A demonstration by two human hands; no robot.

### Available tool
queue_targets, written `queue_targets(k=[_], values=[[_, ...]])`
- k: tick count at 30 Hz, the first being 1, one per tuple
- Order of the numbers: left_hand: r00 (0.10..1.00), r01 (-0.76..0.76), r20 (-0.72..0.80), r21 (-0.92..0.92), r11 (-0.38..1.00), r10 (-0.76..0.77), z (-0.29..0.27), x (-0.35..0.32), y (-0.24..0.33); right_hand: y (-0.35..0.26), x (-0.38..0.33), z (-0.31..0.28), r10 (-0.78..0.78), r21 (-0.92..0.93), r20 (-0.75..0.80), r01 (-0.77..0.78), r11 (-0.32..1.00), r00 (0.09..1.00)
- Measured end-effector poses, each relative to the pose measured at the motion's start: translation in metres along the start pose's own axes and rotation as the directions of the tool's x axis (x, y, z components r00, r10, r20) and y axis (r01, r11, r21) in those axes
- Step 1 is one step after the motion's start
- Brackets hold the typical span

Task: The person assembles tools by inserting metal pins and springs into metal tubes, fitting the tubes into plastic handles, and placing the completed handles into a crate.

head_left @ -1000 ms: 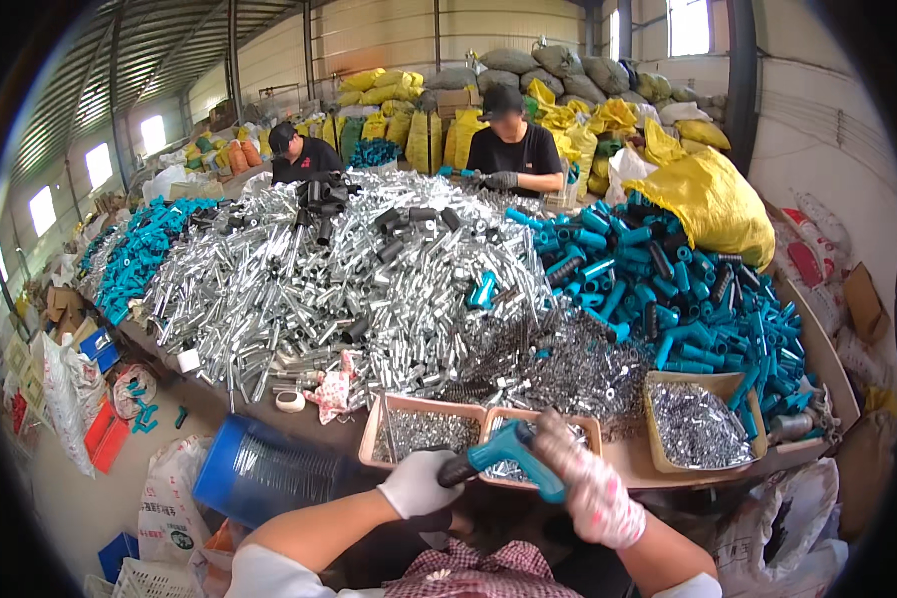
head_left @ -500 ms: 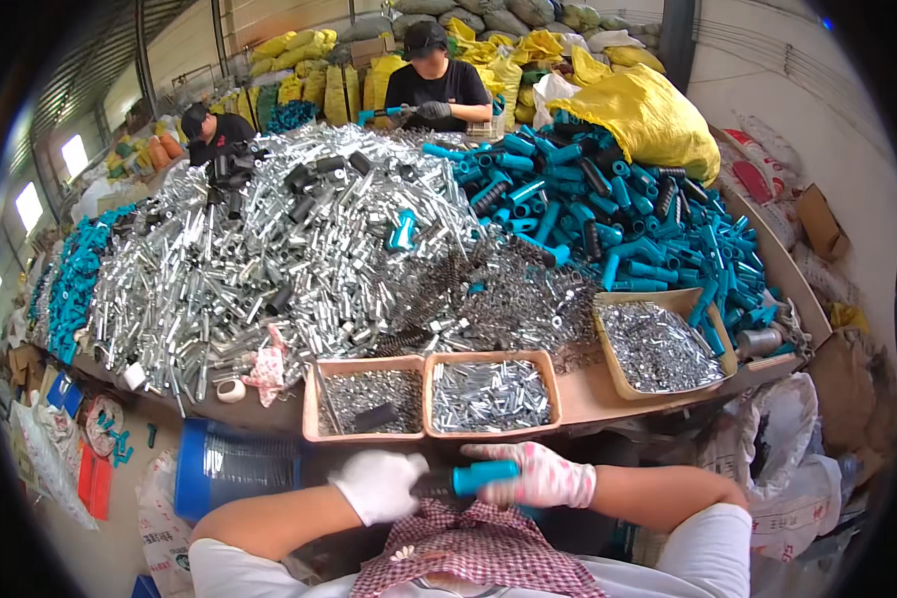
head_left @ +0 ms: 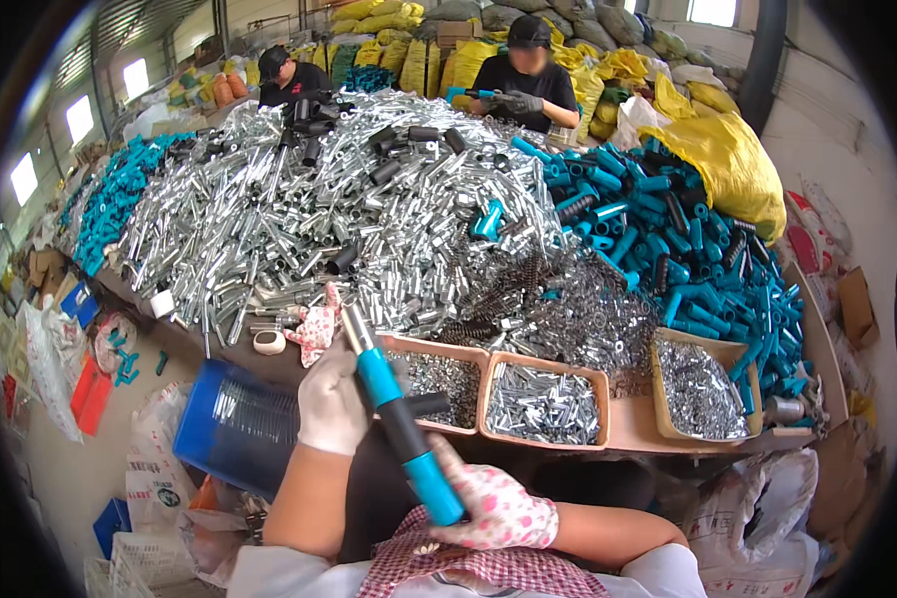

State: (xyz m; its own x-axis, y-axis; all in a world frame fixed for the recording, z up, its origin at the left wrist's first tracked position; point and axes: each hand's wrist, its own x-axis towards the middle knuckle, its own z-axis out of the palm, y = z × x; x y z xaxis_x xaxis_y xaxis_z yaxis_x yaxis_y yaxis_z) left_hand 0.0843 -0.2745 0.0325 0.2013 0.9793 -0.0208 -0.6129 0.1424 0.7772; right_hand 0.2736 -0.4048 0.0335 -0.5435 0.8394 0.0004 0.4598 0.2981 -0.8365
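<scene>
A long tube-shaped tool [head_left: 401, 429], with teal and black sections and a bare metal tip, slants in front of me, its tip toward the table. My left hand [head_left: 331, 401], in a white glove, closes round its upper teal section just below the metal. Lower down, my right hand [head_left: 496, 508] grips the teal end in a white glove with pink spots. Part of the left fingers is hidden behind the tool. Just beyond it stands a bin of small metal parts [head_left: 448, 374], with a black tube [head_left: 429, 404] lying on them.
Another bin [head_left: 546, 401] and a yellowish tray [head_left: 703, 389] hold metal pieces. Behind them rise heaps of silver tubes [head_left: 269, 219] and teal handles [head_left: 708, 249]. A blue box [head_left: 234, 429] stands left. Two people [head_left: 523, 85] work across the table.
The tool has swung from nearly level to a steep slant, its metal tip now showing. My left hand has moved up and forward. The whole view has shifted, moving the table's contents rightward.
</scene>
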Motion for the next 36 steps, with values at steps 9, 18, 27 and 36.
queue_targets(k=[9, 18, 27, 36], values=[[0.732, 0.220, 0.581, 0.292, 0.931, -0.355, -0.066, -0.038, -0.010, 0.034, 0.102, -0.071, -0.070, -0.456, -0.031, 0.048, 0.889, 0.997], [0.528, 0.388, 0.680, 0.340, 0.856, -0.509, -0.073, -0.033, -0.050, 0.116, 0.239, -0.114, 0.142, -0.703, -0.502, -0.498, 0.508, 0.853], [0.623, 0.238, 0.612, 0.444, 0.864, -0.486, -0.054, -0.037, -0.036, 0.102, 0.233, -0.112, 0.209, -0.672, -0.546, -0.573, 0.470, 0.812], [0.696, 0.103, 0.571, 0.521, 0.847, -0.436, -0.045, -0.048, -0.032, 0.086, 0.229, -0.122, -0.089, -0.678, -0.552, -0.384, 0.626, 0.829]])
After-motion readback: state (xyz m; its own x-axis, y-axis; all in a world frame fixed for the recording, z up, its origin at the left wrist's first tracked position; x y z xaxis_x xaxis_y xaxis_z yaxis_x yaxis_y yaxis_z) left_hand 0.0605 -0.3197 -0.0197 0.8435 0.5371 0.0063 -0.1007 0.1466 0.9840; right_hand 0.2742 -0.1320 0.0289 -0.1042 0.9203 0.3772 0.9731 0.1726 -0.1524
